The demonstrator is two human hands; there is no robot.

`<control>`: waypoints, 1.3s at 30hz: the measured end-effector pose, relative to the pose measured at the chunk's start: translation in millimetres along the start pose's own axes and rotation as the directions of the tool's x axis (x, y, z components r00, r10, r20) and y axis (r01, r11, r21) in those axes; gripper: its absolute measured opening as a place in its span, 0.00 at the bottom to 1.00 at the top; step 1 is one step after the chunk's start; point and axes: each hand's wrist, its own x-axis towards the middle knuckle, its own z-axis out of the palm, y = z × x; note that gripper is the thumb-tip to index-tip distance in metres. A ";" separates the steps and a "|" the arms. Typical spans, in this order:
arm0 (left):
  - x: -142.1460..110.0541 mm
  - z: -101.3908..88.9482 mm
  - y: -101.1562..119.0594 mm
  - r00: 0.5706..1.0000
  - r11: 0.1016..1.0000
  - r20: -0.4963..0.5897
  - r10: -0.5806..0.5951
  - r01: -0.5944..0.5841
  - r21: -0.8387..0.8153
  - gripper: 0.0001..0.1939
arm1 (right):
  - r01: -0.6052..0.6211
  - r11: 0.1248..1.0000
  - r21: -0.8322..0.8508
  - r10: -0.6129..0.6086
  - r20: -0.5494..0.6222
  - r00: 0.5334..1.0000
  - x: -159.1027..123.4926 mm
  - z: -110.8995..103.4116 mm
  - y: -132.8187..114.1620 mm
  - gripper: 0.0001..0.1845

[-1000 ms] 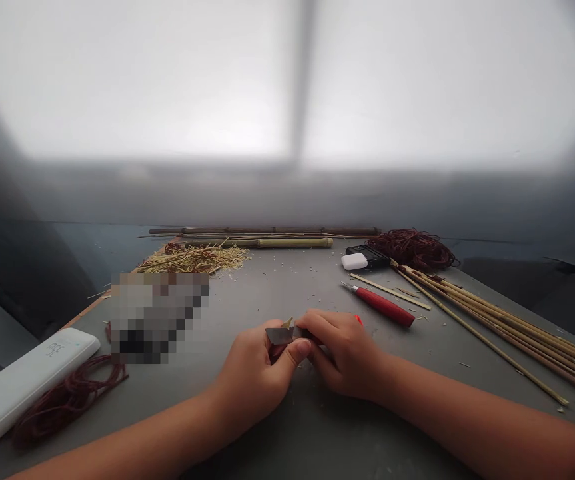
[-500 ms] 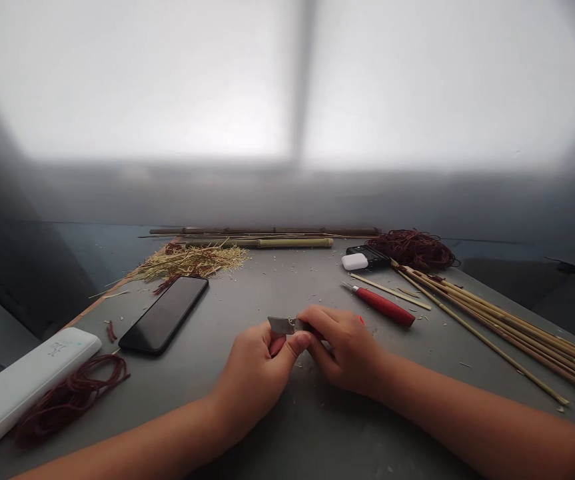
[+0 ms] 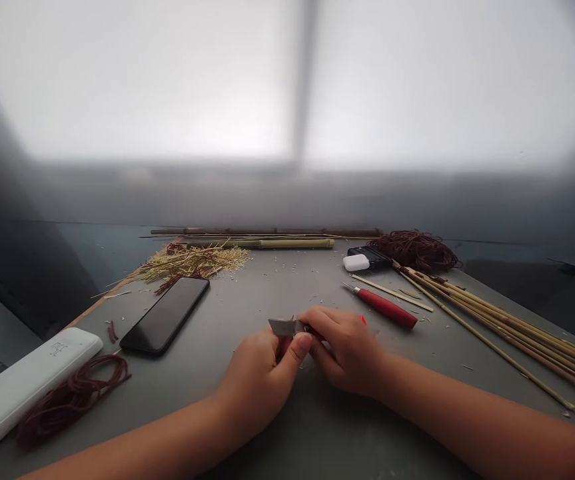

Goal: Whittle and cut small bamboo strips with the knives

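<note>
My right hand is closed round a knife, whose short flat blade points left across the top of my left hand. A bit of the knife's red handle shows behind the right hand's knuckles. My left hand is closed just under the blade, its thumb stretched right until it meets the right fingers. What the left fingers hold is mostly hidden; a tiny pale sliver shows by the blade. Right of the hands lies a red-handled awl-like tool, with a thin flat bamboo strip behind it.
To the left lie a phone, a white oblong device, a brown cord coil and a heap of shavings. Bamboo poles lie at the back. Thin bamboo sticks, a cord bundle and a white case lie right.
The blade has tilted slightly and slid a little over the left hand. Both hands stay together in nearly the same place. The rest of the table looks the same.
</note>
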 end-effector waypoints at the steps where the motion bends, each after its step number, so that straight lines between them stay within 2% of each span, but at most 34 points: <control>1: -0.7 -0.3 1.1 1.000 0.999 0.015 0.022 -0.023 0.038 0.23 | 0.006 1.000 0.028 -0.007 0.017 1.000 0.4 -0.5 -0.1 0.07; 3: -1.7 -1.2 3.2 0.997 0.994 0.032 0.065 -0.067 0.082 0.23 | 0.012 0.997 0.079 -0.015 0.041 0.999 1.1 -1.8 -0.5 0.07; 7: -2.9 -1.7 3.8 0.992 0.990 0.021 0.122 -0.123 0.066 0.21 | 0.004 0.994 0.105 -0.008 0.036 0.999 1.2 -3.5 -2.2 0.07; 15: -5.4 -0.9 2.8 0.997 0.992 -0.063 0.047 -0.039 0.119 0.22 | -0.019 0.998 0.057 0.020 -0.017 1.000 -1.6 -1.3 -5.5 0.06; 24: -2.9 -0.8 3.1 0.994 0.999 -0.099 -0.041 0.044 0.020 0.24 | -0.027 0.999 -0.037 0.023 -0.082 0.996 -1.4 2.5 -3.7 0.06; 29: -1.9 -0.5 2.1 0.986 0.996 -0.139 -0.088 0.089 0.001 0.28 | -0.066 0.994 -0.083 0.057 -0.105 0.993 -1.6 1.9 -3.8 0.07; 32: -0.1 0.2 -0.9 0.993 0.996 -0.098 -0.060 0.054 -0.066 0.25 | -0.035 0.998 -0.049 0.031 -0.074 0.997 -0.4 0.9 -2.8 0.07; 34: 0.9 -0.1 -2.0 1.000 0.992 -0.019 -0.002 -0.001 -0.128 0.23 | 0.001 1.000 0.014 -0.001 -0.035 0.999 0.4 0.1 -2.1 0.07; 37: 1.3 -2.2 -1.0 0.991 0.971 0.091 0.097 -0.074 -0.229 0.21 | 0.015 0.992 0.126 -0.019 0.025 1.000 0.7 -1.2 -1.5 0.08; 39: 1.0 -3.8 0.5 0.985 0.955 0.110 0.134 -0.099 -0.281 0.19 | 0.024 0.986 0.163 -0.030 0.039 0.999 0.5 -1.6 -1.2 0.07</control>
